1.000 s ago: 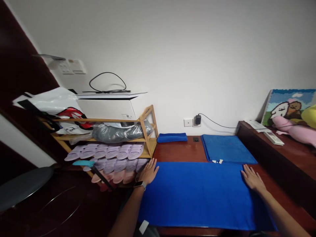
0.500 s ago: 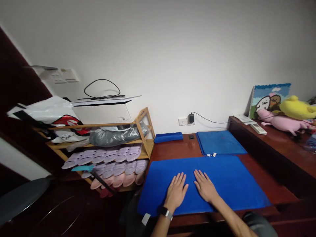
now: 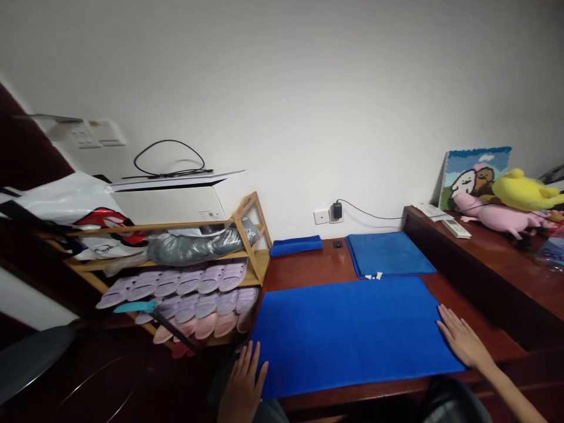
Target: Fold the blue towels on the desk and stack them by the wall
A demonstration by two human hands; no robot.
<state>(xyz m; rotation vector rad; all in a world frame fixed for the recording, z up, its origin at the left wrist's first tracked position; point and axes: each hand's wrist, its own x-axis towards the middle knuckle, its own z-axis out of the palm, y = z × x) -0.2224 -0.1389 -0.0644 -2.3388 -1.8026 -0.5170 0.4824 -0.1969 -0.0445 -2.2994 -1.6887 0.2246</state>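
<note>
Well to the left of the spread blue towel (image 3: 352, 329), you have a dark round-edged seat (image 3: 35, 364), then a wooden shoe rack (image 3: 261, 264) bearing lilac slippers (image 3: 185, 283) and, on top, a white box (image 3: 170, 205). At the towel's near left edge is your left hand (image 3: 242, 382), fingers loosely spread and holding nothing, the thumb over the cloth; you cannot tell how firmly it presses. The towel itself lies flat between your two hands on the reddish-brown wooden top (image 3: 308, 273). Behind its left part sits a narrow folded blue towel (image 3: 296, 245); behind its middle, a black power adapter (image 3: 337, 210) is plugged in at the wall; behind its right part lies a wide folded blue towel (image 3: 390, 254) with white tags. Your right hand (image 3: 463, 339) is on the towel's right edge, fingers extended, palm down, grasping nothing. Right of the towel, on a raised ledge, are a white remote control (image 3: 456, 228) and a pink plush toy (image 3: 497, 215).
</note>
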